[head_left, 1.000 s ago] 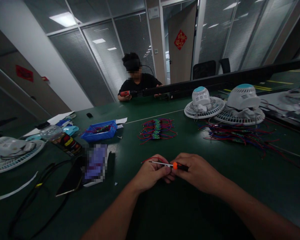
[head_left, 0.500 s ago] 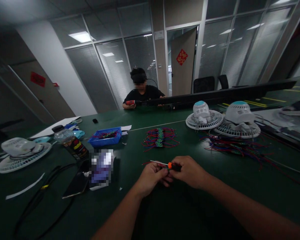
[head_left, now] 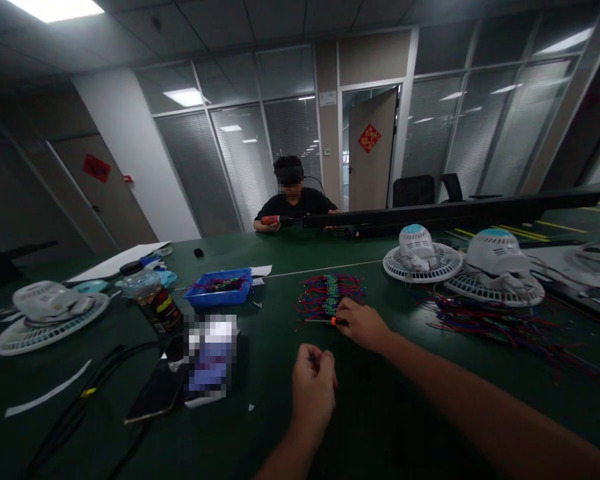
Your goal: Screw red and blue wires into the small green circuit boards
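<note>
Head view: by the circuit boards' [head_left: 332,288] near end, the right hand [head_left: 369,326] grips a screwdriver [head_left: 334,321] sideways, presumably freeing fingertips; nearer than the boards, the left hand [head_left: 313,381] curls, whether empty I cannot tell.

My right grip [head_left: 364,325] covers most of the handle of the screwdriver [head_left: 334,321], and I cannot tell whether it touches the circuit boards [head_left: 332,290], whose markings are too small to read. My left grip [head_left: 314,380] is curled, hiding its palm and anything inside. The bottom edge cuts off my left forearm [head_left: 294,447] and the black cable [head_left: 89,392]. Pixelation blurs the packet [head_left: 211,363]. The tabletop [head_left: 275,347] hides the person's [head_left: 300,203] lower body; the bottle's [head_left: 157,303] small lettering is illegible.
</note>
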The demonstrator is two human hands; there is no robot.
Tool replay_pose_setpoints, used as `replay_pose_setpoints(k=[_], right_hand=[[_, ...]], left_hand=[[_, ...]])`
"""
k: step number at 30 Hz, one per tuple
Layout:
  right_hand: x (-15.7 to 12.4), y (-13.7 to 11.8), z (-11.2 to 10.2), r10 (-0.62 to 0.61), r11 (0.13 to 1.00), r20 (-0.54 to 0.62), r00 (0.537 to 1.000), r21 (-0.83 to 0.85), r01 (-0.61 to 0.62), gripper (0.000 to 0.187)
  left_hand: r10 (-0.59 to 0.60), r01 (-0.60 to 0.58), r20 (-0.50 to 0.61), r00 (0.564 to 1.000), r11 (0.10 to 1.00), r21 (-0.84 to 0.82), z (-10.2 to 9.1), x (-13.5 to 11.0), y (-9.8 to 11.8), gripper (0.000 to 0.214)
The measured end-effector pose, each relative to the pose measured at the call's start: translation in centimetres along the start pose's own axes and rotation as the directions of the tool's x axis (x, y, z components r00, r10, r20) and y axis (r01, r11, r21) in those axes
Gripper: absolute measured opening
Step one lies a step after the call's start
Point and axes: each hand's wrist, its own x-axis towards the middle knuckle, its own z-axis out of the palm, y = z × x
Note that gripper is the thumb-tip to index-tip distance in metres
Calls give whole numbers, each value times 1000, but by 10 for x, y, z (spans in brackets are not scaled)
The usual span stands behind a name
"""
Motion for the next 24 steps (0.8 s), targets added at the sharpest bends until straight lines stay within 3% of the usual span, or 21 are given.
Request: replay_pose_setpoints(k=[6, 11, 14, 19, 21, 24], right_hand=[[10, -12, 1, 56, 995, -30, 998, -79, -58, 30], [-7, -3, -17, 78, 993, -62, 995, -80, -83, 32], [-28, 28, -41, 190, 975, -112, 975, -98, -202, 33], [-74, 104, -87, 470, 850, -134, 872, -195, -489, 32], [-90, 128, -101, 529, 812, -109, 842, -225, -539, 32], [-105, 149, -111, 540, 814, -9, 841, -250, -525, 31]], left_hand=[[79, -81, 34, 996, 995, 51, -1, 3, -8, 28], [96, -105, 78, 992, 986, 127, -4, -1, -5, 25], [140, -171, 140, 980, 955, 242, -3, -3, -4, 23], [153, -260, 276, 949, 875, 409, 0, -7, 3, 18], [148, -275, 303, 941, 857, 435, 1, -9, 7, 17], [133, -275, 319, 938, 846, 457, 1, -10, 10, 17]])
